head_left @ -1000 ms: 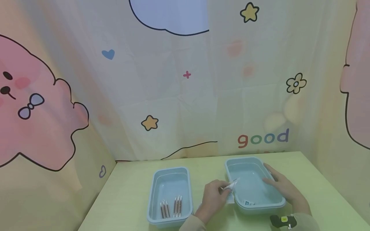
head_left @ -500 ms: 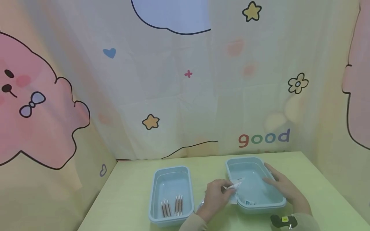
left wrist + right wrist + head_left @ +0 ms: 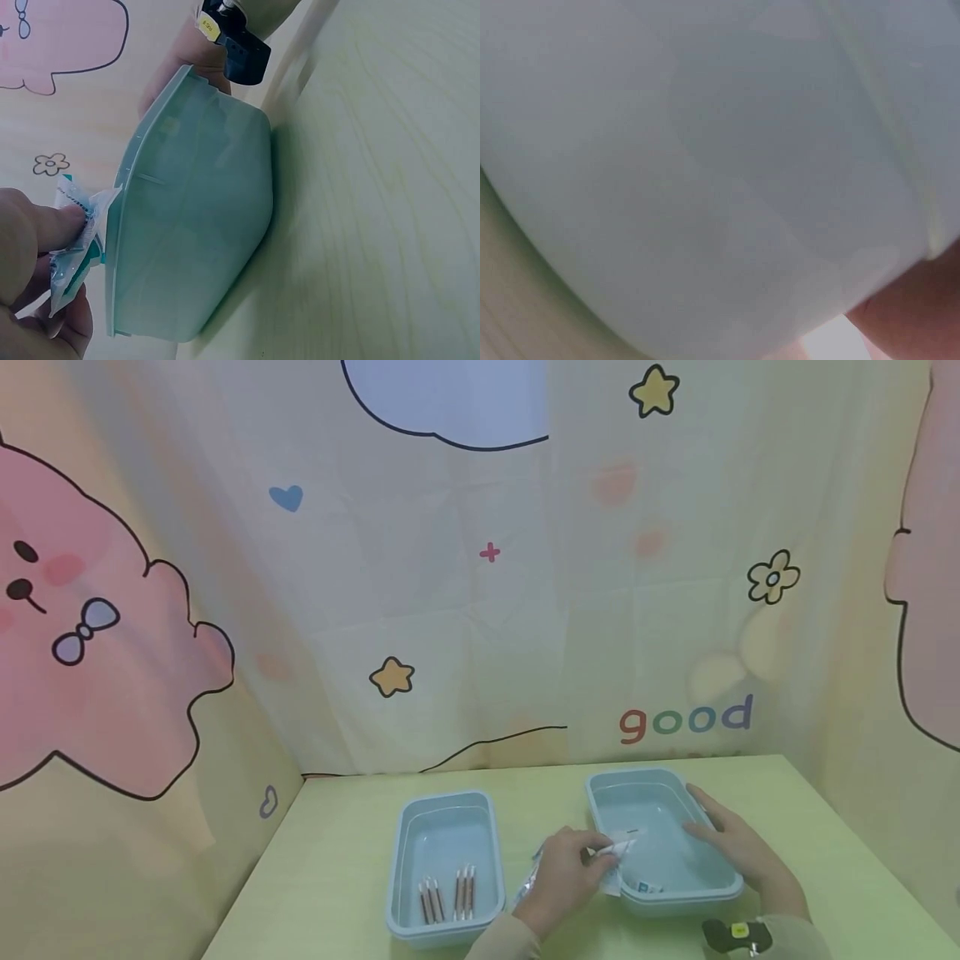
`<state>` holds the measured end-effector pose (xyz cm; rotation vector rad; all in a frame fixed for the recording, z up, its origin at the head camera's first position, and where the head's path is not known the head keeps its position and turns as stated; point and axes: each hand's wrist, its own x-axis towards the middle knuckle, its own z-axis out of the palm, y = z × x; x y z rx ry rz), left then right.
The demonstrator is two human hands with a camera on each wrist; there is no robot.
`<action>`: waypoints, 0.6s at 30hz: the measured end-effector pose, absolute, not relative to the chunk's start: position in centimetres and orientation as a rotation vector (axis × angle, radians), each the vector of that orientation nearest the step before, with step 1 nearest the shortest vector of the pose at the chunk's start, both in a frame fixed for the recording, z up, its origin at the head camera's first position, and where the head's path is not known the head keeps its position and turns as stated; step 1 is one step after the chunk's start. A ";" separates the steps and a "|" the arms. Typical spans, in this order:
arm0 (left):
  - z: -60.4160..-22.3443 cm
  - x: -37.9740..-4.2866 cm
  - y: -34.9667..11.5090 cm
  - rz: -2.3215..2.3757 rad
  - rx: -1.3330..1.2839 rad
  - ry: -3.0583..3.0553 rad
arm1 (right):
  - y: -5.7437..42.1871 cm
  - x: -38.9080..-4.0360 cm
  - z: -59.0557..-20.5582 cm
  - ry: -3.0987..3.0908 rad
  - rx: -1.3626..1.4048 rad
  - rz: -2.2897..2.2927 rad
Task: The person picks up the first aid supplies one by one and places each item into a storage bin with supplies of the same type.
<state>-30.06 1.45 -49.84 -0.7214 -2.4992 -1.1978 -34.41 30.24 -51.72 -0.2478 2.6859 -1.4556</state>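
- Pinching a crumpled, printed clear-and-teal plastic sachet (image 3: 84,244) is the left hand (image 3: 562,870), thumb and fingertips clamped on it

- The right hand (image 3: 738,843) grips the side wall of the right-hand pale blue plastic tray (image 3: 678,903), thumb over the rim inside and fingers outside; whether those outer fingers lie together, I cannot tell

- The sachet is at that tray's left rim, partly above the opening and partly outside the wall; whether it touches the rim is unclear

- Judging by this, the step in hand is transferring packaging into the tray, where a small printed scrap (image 3: 647,887) lies near the front wall

- The next move probably calls for carrying the sachet further over the opening, then loosening the pinch while the right hand steadies the tray

- In the head view one white edge of the sachet points right, across the tray, while a pale flap hangs below the fingertips

- In the left wrist view its long axis runs roughly along the tray's rim, creasing making that approximate

- The left-hand blue tray (image 3: 442,935) bears two groups of slim brown white-tipped sticks (image 3: 470,893), long axes running front to back
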 end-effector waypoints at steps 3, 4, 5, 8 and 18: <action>-49.9 -30.0 1.5 -1.188 -0.713 -2.514 | 30.3 -34.5 -51.9 2.680 -0.242 -1.460; -49.9 -30.0 1.5 -1.182 -0.715 -2.516 | 30.3 -34.6 -51.9 2.681 -0.241 -1.460; -49.9 -30.1 1.6 -1.175 -0.715 -2.520 | 30.3 -34.6 -51.9 2.683 -0.241 -1.462; -49.8 -30.2 1.6 -1.157 -0.712 -2.528 | 30.3 -34.7 -51.9 2.679 -0.253 -1.471; -50.0 -30.3 1.8 -1.151 -0.743 -2.518 | 30.3 -34.6 -51.8 2.674 -0.271 -1.481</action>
